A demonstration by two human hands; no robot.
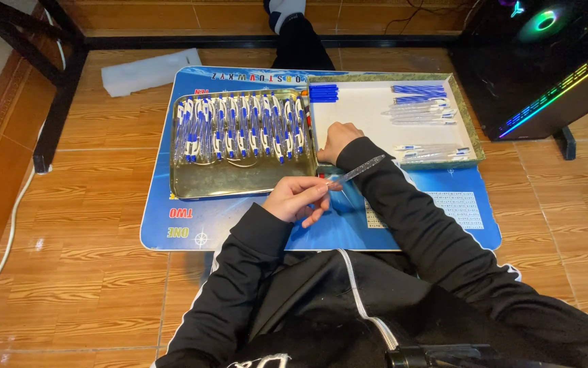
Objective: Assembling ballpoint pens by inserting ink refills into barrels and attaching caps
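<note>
Left hand (299,199) pinching a clear pen barrel (357,169) by its end, tilted toward the white box (359,109) for easy filling; right hand (338,141) curled on box edge, grasp not clear; finished pens (239,127) lined in metal tray (239,180).

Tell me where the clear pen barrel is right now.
In the head view, the clear pen barrel sits centre frame, pinched in the left hand, just below the right hand and over the blue mat.
</note>
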